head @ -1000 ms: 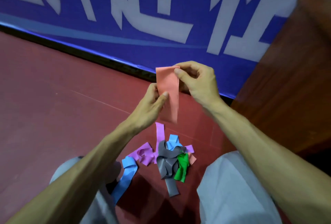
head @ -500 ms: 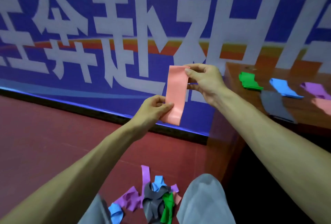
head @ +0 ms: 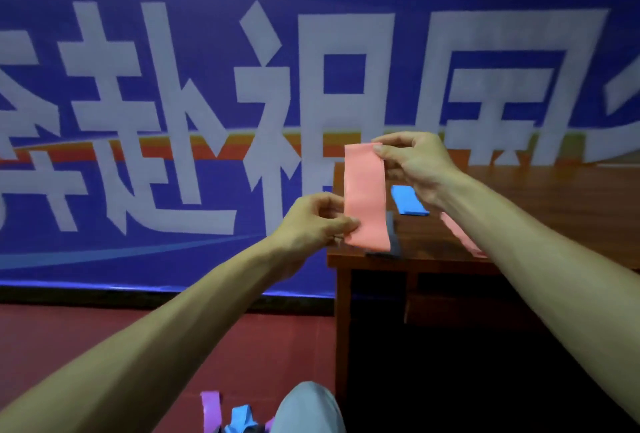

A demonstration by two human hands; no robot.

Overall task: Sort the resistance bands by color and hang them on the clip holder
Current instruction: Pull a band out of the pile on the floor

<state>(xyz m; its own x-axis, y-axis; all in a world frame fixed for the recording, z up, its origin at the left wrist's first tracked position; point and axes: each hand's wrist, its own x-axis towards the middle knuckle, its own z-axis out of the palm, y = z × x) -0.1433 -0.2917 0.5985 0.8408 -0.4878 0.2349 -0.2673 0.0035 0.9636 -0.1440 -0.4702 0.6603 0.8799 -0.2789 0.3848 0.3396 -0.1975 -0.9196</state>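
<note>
Sorting step: left hand (head: 311,221) and right hand (head: 415,162) each pinched the pink band (head: 365,197), which next looked due for the pink pile (head: 457,231) at four o'clock.

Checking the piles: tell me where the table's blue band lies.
Head view, right of centre: the blue band lies near the table's left end, between the held pink band and the right hand.
</note>
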